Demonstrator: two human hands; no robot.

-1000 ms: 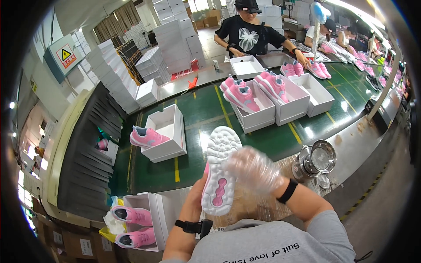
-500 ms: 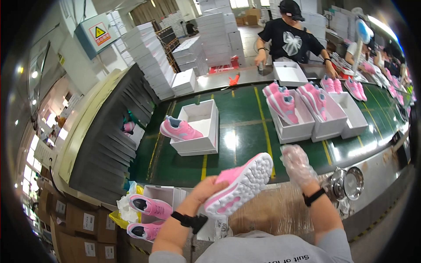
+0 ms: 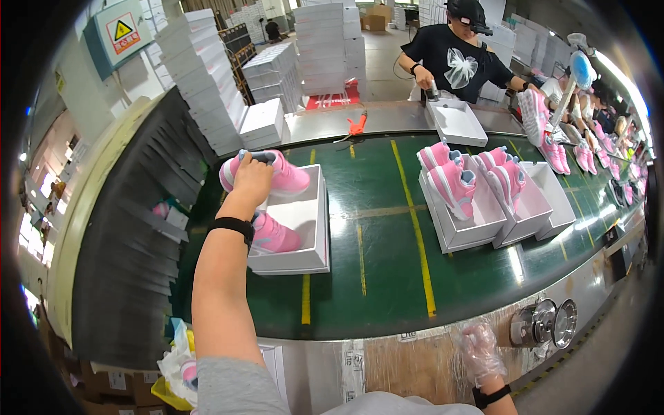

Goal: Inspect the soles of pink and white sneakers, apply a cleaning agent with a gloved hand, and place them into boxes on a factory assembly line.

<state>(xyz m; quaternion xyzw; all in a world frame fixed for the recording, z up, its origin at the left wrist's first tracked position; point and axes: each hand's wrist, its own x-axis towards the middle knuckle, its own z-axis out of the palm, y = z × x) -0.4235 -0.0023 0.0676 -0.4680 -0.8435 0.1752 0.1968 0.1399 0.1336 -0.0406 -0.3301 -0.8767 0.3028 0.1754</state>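
Note:
At the left of the belt, my left hand (image 3: pixel 252 180) grips a pink sneaker (image 3: pixel 288 174) by its ankle opening, fingers closed around the collar. The sneaker is over the far part of an open white shoebox (image 3: pixel 318 221). A second pink sneaker (image 3: pixel 275 234) rests in the near part of that box, partly hidden by my wrist. My right hand (image 3: pixel 478 351), in a clear plastic glove, is low over the near ledge, left of the metal container. Its fingers are loosely curled, with nothing visible in them.
Open white shoeboxes (image 3: pixel 477 234) with pink sneakers stand on the green belt (image 3: pixel 377 277) at right. A metal container (image 3: pixel 531 322) sits on the near ledge. Across the belt, a person (image 3: pixel 456 66) handles a shoebox lid (image 3: pixel 458 123) and a sneaker. A dark strip curtain (image 3: pixel 149 228) borders the left.
My left hand has carried the sneaker from near my body to the box at far left. My right hand has dropped back toward me. The person across has lifted a sneaker.

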